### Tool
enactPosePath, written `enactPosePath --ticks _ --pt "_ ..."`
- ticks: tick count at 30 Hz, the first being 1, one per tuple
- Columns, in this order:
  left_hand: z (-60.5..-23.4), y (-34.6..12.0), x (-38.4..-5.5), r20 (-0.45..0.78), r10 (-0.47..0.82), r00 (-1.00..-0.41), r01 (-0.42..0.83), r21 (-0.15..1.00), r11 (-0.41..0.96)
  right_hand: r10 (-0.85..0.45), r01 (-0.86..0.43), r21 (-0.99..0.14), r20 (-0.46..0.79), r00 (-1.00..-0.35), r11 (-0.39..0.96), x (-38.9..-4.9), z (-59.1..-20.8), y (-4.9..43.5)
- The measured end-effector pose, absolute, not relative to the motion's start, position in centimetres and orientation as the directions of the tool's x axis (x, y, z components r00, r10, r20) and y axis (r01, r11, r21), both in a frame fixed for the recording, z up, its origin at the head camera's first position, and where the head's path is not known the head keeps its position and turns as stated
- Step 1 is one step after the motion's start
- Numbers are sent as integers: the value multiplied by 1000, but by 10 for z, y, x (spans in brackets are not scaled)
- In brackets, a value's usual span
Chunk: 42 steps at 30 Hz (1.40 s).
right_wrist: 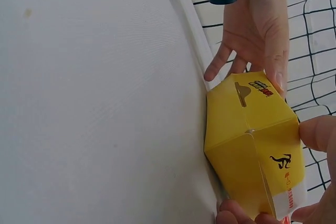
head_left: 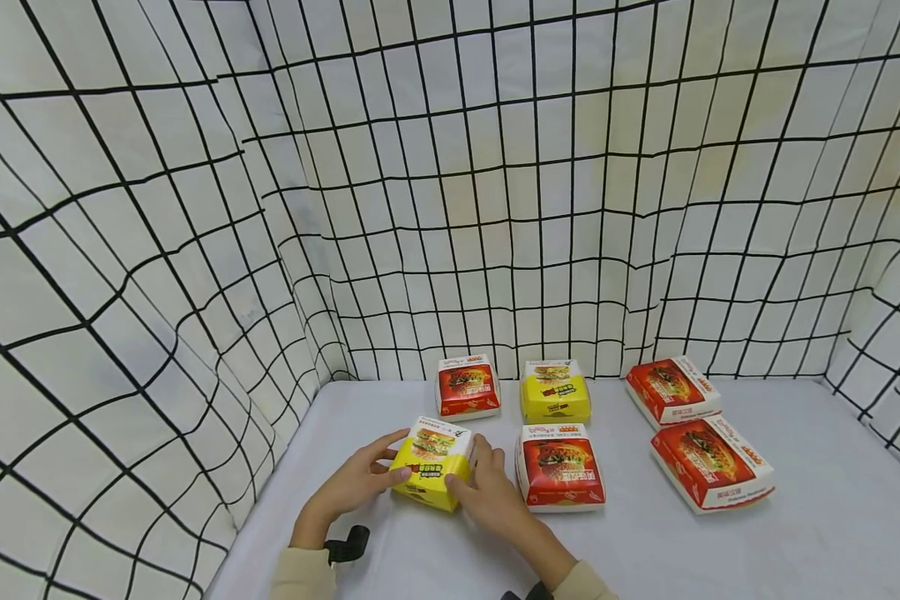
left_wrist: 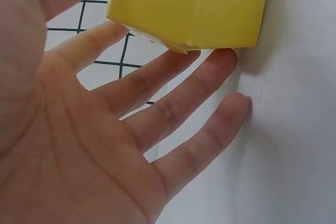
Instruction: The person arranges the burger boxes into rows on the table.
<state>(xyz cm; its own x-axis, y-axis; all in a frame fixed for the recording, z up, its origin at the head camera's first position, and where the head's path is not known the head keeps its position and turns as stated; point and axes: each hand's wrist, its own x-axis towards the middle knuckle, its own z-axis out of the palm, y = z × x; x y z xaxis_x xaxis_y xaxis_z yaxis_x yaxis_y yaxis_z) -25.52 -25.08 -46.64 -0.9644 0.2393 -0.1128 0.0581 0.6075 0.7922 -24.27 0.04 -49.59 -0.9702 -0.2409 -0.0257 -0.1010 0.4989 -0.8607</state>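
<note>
A yellow burger box [head_left: 432, 462] with a burger picture on its white top stands at the front left of the white table, between both hands. My left hand [head_left: 356, 483] holds its left side, the thumb at the front and the fingers spread along the side and back. In the left wrist view, fingertips touch the box's yellow wall [left_wrist: 189, 11], while the little finger stays apart. From the right, my right hand [head_left: 491, 492] grips the same box, thumb on the front top edge, fingers along the right side. The right wrist view shows the closed carton [right_wrist: 252, 119] close against the tabletop.
A red burger box [head_left: 560, 467] stands just right of my right hand. Behind are another red box [head_left: 468, 387] and a yellow box [head_left: 555, 392]. Two red boxes [head_left: 673, 390] touch at the right. A black-gridded white wall [head_left: 487, 200] bounds the table [head_left: 817, 433].
</note>
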Motion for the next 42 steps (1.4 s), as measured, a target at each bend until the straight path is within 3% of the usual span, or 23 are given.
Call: enactPosePath --ticks 16,42 --pt "-469 -250 -258 -123 185 -975 20 779 627 -209 -119 -864 17 -978 489 -244 -497 -2" --pt "-471 -254 -258 -61 222 -973 88 792 604 -189 -123 -828 20 -982 546 -243 -497 -4"
